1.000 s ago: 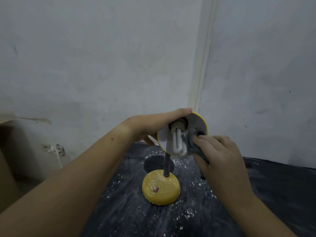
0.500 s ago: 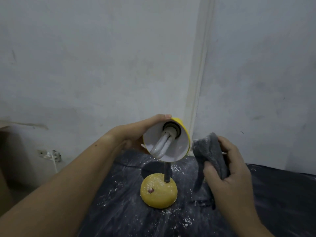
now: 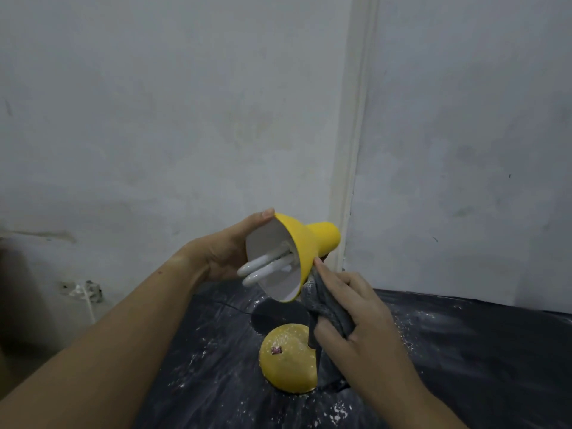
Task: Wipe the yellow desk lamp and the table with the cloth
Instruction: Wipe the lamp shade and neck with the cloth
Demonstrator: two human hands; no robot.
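The yellow desk lamp stands on a dark table [image 3: 464,366] dusted with white powder. Its round base [image 3: 288,363] carries white specks and a small red switch. The yellow shade [image 3: 297,243] is tilted, its white inside and coiled bulb [image 3: 263,269] facing left and toward me. My left hand [image 3: 223,255] grips the shade's left rim, thumb on top. My right hand [image 3: 349,314] holds a grey cloth [image 3: 325,305] just under the shade's right side, with the forefinger touching the yellow outer surface. The lamp's stem is mostly hidden behind the cloth and hand.
White walls meet in a corner right behind the lamp. A wall socket with a white cord [image 3: 83,292] sits low on the left wall. White powder lies scattered over the table around the base and toward the front [image 3: 337,410].
The shade has been turned so its opening faces left and its yellow outside shows. My right hand with the cloth moved from beside the shade up against its lower right side.
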